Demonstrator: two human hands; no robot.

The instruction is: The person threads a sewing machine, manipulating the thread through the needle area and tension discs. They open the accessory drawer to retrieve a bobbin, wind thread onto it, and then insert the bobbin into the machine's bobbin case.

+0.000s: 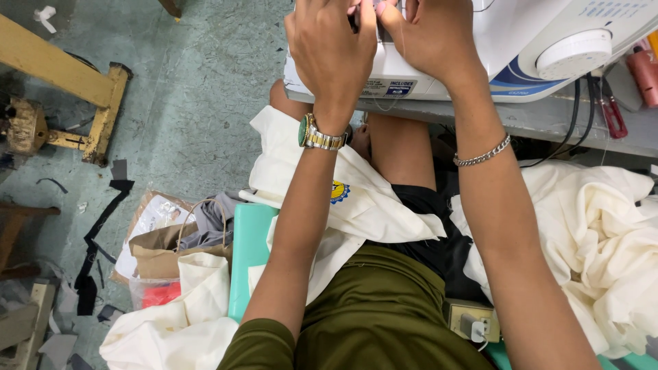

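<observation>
My left hand (332,48) and my right hand (428,38) are both raised against the front of a white sewing machine (521,34) at the top of the view. Their fingertips meet close together at the frame's upper edge and are partly cut off. A thin thread (401,41) hangs down beside my right thumb, which looks pinched on it. What my left fingers hold is hidden. My left wrist wears a gold and green watch (319,135), my right a chain bracelet (483,155). A cream cloth (370,199) lies across my lap.
The machine stands on a grey table (548,120) with black cables (576,109) and a red-handled tool (612,113). A pile of cream fabric (603,233) lies at right. On the floor at left are a paper bag (164,247), black scraps and a yellow wooden frame (68,75).
</observation>
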